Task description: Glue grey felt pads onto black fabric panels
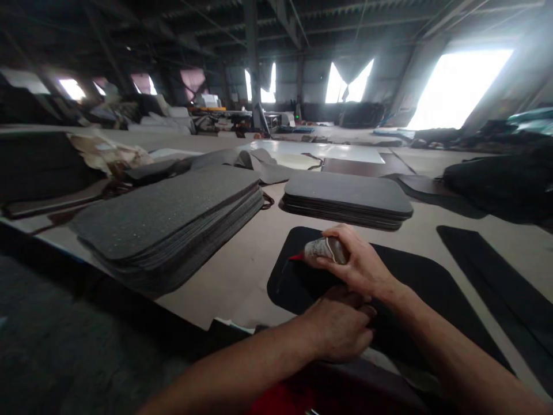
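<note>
My right hand is wrapped around a small squeeze bottle with a red nozzle, tilted so its tip points left and down. The tip is at or just above a black sheet with rounded corners, near its left edge. A faint, thin streak shows on the sheet below the nozzle. Nearer to me, my left hand rests over the front part of the same sheet, its fingers curled. Whatever may lie under those fingers is hidden.
A tall stack of grey rounded sheets stands on the left of the table. Behind the black sheet is a lower stack. Long dark strips lie at right, with a dark bundle beyond. The table edge runs along the left front.
</note>
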Tool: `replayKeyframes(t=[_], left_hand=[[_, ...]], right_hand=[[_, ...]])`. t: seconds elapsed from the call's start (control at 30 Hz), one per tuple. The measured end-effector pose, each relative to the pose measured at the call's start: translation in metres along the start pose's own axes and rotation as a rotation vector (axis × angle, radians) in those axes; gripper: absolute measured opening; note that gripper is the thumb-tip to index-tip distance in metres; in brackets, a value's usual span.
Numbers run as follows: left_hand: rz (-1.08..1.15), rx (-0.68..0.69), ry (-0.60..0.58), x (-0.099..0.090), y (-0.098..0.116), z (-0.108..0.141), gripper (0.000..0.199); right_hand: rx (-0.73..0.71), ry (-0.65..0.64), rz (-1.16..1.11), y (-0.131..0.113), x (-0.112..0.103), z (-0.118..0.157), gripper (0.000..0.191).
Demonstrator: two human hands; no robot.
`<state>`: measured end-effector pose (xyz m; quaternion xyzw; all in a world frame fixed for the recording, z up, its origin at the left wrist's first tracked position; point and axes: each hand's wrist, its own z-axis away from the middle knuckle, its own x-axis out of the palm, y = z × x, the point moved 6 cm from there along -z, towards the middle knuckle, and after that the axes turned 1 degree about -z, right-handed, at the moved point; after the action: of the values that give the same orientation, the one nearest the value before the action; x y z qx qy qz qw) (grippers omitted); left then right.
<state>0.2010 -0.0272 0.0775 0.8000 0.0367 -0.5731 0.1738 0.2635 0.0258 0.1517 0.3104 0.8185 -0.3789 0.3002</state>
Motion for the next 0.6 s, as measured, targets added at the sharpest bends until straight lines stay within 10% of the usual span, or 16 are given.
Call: replayKeyframes(t=[0.6], left_hand=[[0.073, -0.037, 0.01, 0.003, -0.003, 0.003, 0.033]], right_hand=[[0.138, 0.157, 0.063, 0.077, 0.004, -0.05, 0.034]])
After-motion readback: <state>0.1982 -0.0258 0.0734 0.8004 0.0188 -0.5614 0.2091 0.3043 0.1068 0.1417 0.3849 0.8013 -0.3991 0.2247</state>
